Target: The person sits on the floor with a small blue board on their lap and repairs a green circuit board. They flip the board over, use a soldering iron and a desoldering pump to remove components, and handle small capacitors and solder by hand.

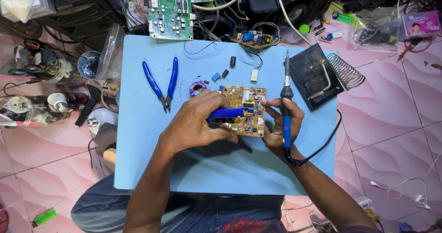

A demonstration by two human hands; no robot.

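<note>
A tan circuit board (pixel 246 99) lies tilted near the middle of a light blue work board (pixel 147 155). My left hand (pixel 195 125) is closed around a blue cylindrical tool (pixel 226 114) that rests across the circuit board. My right hand (pixel 282 127) holds a blue-handled soldering iron (pixel 286 105) upright, tip pointing away from me, while its fingers steady the circuit board's right edge. The iron's black cord (pixel 324 143) loops off to the right.
Blue-handled cutters (pixel 162 83) lie left of the circuit board, with a purple solder ring (pixel 198 88) and small loose components (pixel 225 73) nearby. A black soldering stand with a coil (pixel 322 74) sits at the right. Green circuit boards (pixel 168 10), jars (pixel 27 109) and cables crowd the pink tiled floor.
</note>
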